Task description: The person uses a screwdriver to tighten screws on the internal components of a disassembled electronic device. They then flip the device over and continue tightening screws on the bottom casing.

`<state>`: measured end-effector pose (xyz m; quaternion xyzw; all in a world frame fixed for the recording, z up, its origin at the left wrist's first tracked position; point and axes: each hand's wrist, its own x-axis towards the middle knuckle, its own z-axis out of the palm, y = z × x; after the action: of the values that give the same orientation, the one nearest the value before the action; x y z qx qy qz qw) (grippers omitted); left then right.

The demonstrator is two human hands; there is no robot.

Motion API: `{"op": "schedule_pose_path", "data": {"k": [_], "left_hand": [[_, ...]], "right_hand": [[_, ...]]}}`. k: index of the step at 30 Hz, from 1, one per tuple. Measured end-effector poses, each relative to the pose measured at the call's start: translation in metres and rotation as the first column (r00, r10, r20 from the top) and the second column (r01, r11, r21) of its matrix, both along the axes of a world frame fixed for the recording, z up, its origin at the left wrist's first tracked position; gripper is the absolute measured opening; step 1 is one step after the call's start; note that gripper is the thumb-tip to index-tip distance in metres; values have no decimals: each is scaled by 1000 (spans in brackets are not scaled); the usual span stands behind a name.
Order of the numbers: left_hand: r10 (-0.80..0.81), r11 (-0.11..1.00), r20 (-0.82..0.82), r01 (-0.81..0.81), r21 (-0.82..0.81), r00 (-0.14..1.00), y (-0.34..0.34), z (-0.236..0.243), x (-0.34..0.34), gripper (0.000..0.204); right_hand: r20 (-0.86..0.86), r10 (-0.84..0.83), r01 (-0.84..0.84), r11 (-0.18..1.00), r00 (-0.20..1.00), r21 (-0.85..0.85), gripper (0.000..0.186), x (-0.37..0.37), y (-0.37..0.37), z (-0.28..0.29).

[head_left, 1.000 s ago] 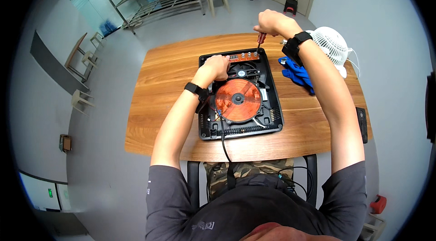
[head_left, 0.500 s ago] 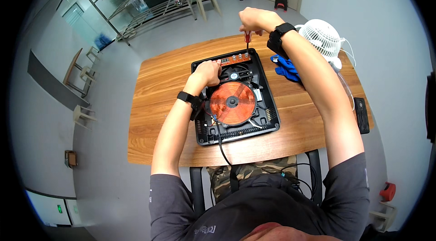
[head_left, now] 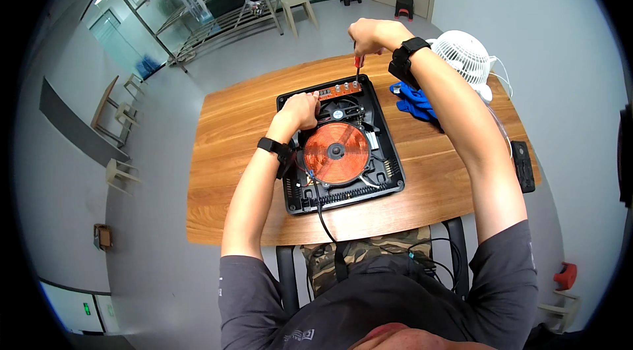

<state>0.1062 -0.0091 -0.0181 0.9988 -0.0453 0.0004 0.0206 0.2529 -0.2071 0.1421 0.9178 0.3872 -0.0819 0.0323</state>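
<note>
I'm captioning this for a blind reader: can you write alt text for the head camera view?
Seen from above, a person works on an opened induction cooker on a wooden table. The right hand holds a red-handled screwdriver upright on the orange circuit board at its far edge; the left hand rests on the casing. Blue gloves and a white fan lie at the right.

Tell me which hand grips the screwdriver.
The right hand grips the red-handled screwdriver; the left hand rests flat on the opened cooker.
</note>
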Motion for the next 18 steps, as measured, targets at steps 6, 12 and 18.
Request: {"op": "schedule_pose_path", "data": {"k": [6,12,18], "left_hand": [[-1,999,-6,2,35,1000,1,-3,2,20],[47,998,-22,-46,40,999,1,-4,-3,22],[61,998,-21,-61,27,998,4,-7,3,20]], "right_hand": [[45,37,-37,999,998,-9,35,1,5,4],[29,19,-19,1000,999,7,34,-4,16,1],[195,106,-124,989,975,80,41,14,5,-17]]}}
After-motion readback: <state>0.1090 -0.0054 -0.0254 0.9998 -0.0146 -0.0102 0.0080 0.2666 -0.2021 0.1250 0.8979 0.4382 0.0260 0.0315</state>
